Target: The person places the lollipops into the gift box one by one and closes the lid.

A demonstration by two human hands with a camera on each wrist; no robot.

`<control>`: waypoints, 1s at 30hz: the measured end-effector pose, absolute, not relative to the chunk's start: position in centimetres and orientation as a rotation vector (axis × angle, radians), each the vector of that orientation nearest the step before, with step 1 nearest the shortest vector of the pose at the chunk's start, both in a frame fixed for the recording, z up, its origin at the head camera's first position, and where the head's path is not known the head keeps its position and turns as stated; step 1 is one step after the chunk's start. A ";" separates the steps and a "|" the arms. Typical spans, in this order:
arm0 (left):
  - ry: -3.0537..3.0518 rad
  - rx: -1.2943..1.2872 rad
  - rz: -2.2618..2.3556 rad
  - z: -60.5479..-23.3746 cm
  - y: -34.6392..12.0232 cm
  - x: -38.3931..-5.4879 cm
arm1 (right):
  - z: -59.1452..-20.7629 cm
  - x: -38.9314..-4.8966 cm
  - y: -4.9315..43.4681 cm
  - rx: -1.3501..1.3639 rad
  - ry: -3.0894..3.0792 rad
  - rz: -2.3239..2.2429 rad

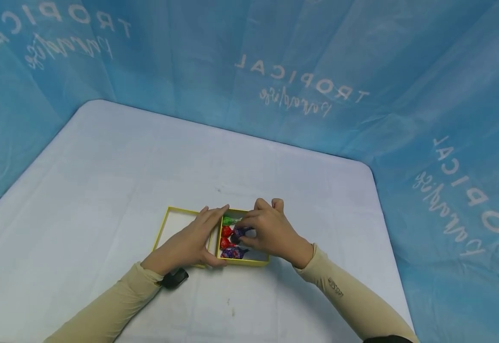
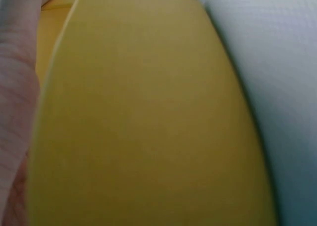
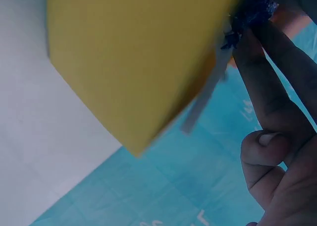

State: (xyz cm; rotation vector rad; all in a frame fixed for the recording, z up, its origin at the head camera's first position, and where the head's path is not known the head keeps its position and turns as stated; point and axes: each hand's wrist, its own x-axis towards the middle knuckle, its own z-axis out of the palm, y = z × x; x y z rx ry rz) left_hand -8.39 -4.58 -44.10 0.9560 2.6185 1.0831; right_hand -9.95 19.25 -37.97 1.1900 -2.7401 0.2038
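A yellow box (image 1: pixel 249 262) with a white inside holds several lollipops in shiny wrappers: a green one (image 1: pixel 229 221) at the far side, red ones (image 1: pixel 226 243) in the middle and a purple one (image 1: pixel 233 253) at the near wall. My left hand (image 1: pixel 191 243) spans the box's left side, fingertips at the far corner and thumb at the near corner. Over the box, my right hand (image 1: pixel 270 231) pinches a dark blue-purple lollipop (image 3: pixel 252 13) by its wrapper; its white stick (image 3: pixel 203 99) points away from the fingertips in the right wrist view. The yellow wall (image 2: pixel 143 107) fills the left wrist view.
A second yellow-edged tray, perhaps the lid (image 1: pixel 162 230), lies left of the box, partly under my left hand. Both rest on a white-covered table (image 1: pixel 180 157). Blue printed sheeting (image 1: pixel 215 57) surrounds the table's back and sides.
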 end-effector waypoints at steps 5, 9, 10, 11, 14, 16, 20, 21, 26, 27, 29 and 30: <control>2.604 0.936 1.084 -43.8 -4.5 -8.6 | -38.7 -10.3 19.4 1.169 -2.776 0.217; 2.594 0.928 1.083 -43.7 -4.5 -8.8 | -39.0 -10.5 19.5 1.149 -2.787 0.250; 2.593 0.929 1.083 -43.7 -4.4 -8.8 | -39.0 -10.5 19.5 1.143 -2.789 0.260; 2.593 0.929 1.083 -43.7 -4.4 -8.8 | -39.0 -10.5 19.5 1.139 -2.793 0.270; 2.595 0.943 1.081 -43.7 -4.5 -9.0 | -38.9 -10.5 19.6 1.126 -2.813 0.302; 2.597 0.950 1.073 -43.7 -4.5 -9.1 | -38.9 -10.5 19.6 1.118 -2.821 0.315; 2.593 0.949 1.071 -43.8 -4.6 -9.1 | -38.9 -10.3 19.6 1.107 -2.829 0.307; 2.591 0.949 1.072 -43.8 -4.6 -9.0 | -38.9 -10.3 19.6 1.104 -2.828 0.299; 2.594 0.948 1.081 -43.9 -4.7 -8.9 | -39.0 -10.0 19.6 1.100 -2.806 0.271; 2.593 0.949 1.081 -43.9 -4.7 -8.9 | -39.0 -9.9 19.6 1.103 -2.798 0.272; 2.592 0.950 1.083 -43.9 -4.7 -8.8 | -39.0 -9.8 19.5 1.112 -2.789 0.271; 2.591 0.956 1.086 -43.9 -4.7 -8.8 | -39.0 -9.7 19.5 1.119 -2.785 0.267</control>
